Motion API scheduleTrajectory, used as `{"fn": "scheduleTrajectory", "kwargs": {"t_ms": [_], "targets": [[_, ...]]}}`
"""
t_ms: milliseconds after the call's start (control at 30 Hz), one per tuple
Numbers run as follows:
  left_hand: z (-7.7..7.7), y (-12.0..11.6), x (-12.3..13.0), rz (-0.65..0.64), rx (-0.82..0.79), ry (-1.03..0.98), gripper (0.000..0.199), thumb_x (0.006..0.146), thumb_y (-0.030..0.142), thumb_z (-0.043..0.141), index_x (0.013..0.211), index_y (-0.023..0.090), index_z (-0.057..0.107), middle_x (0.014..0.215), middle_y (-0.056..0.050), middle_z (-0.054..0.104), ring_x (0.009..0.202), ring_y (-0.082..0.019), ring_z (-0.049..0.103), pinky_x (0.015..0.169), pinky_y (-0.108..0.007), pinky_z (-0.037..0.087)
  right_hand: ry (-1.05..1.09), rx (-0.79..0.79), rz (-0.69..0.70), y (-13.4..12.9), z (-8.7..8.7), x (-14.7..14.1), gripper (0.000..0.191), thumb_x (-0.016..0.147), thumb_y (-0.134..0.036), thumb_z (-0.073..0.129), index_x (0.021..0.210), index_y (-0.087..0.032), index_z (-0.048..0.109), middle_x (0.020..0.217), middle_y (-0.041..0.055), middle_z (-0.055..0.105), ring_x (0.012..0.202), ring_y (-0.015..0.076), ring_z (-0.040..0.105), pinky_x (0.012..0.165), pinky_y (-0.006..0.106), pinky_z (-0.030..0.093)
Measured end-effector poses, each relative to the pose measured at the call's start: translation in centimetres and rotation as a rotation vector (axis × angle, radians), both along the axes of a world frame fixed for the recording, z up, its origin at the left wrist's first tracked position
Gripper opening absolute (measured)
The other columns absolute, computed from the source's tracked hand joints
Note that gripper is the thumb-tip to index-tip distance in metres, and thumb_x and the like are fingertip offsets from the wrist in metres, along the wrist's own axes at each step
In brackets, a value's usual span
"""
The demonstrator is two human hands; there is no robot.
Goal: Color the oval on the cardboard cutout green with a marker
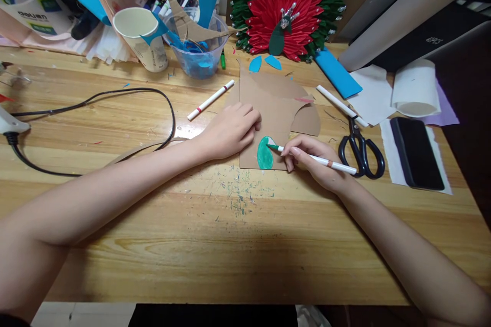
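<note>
My right hand (312, 161) pinches a white marker (339, 166) with a green tip. The tip touches a small oval (264, 156), mostly coloured green with a pale patch at its upper right. The oval is on a brown cardboard sheet (268, 97) and reaches its near edge. My left hand (235, 130) rests on the sheet's left side, up and left of the oval, with its fingers curled in and their tips hidden. A second white marker (210, 100) with red bands lies beyond my left hand. Black-handled scissors (358, 150) are just right of my right hand.
At the back stand a paper cup (141, 38), a plastic tub (201, 56) of scraps and a red-green feathered craft (282, 5). A phone (416, 150) and a paper roll (416, 87) lie at right. A black cord (172, 112) loops on the left, near my forearm.
</note>
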State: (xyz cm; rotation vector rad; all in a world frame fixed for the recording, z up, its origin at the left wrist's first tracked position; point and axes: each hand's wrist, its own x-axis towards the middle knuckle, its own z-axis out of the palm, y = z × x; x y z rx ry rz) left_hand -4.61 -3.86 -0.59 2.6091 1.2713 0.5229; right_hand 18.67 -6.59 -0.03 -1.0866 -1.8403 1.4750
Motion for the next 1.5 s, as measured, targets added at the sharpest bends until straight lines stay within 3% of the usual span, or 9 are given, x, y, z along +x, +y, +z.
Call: {"fn": "scheduleTrajectory", "kwargs": {"t_ms": [1500], "targets": [[-0.19,0.09,0.0,-0.017,-0.007,-0.013,0.017,0.088,0.018,0.039,0.096,0.017,0.054,0.096,-0.007,0.057,0.087,-0.018,0.048,0.075,-0.031,0.035,-0.032,0.006,-0.015,-0.04,-0.01,0.14,0.023,0.09,-0.043,0.053,0.085,-0.022,0.06,0.06,-0.0007,0.059,0.059,0.0147,0.056,0.06,0.03,0.044]]}}
